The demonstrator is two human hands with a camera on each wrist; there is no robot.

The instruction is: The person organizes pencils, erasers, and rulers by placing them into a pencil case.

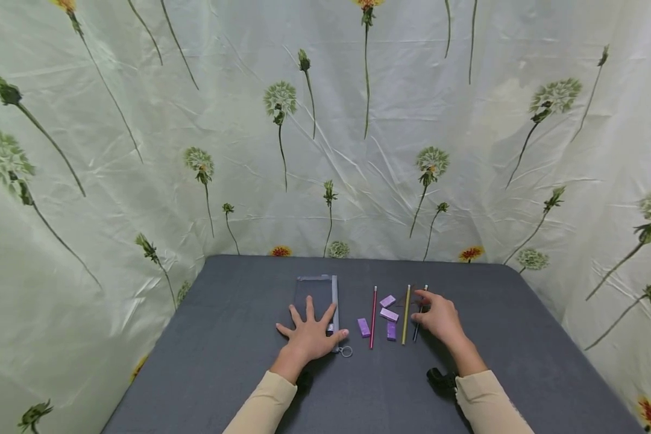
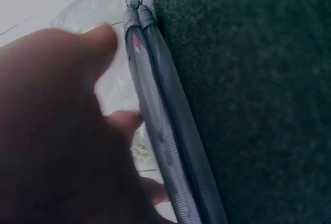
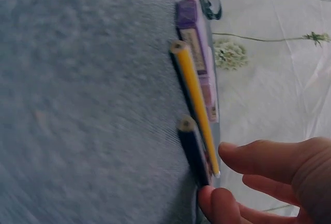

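A see-through zip pouch [image 1: 317, 289] with a grey zipper strip and a ring pull [image 1: 346, 351] lies flat on the dark table. My left hand [image 1: 306, 337] rests on it, fingers spread wide. The left wrist view shows the zipper [image 2: 160, 115] beside the fingers. Over the far part of a dark blue pencil [image 3: 192, 151] is my right hand [image 1: 442, 316], thumb and fingers apart. One fingertip is at the pencil's far part; the thumb is beside the yellow pencil [image 1: 406, 313]. Whether either touches is unclear.
Left of the yellow pencil lie several purple erasers [image 1: 389, 315] and a red pencil [image 1: 373, 319]. The pencils point roughly toward me. Behind the table [image 1: 239, 337] hangs a pale curtain [image 1: 239, 120] printed with flowers.
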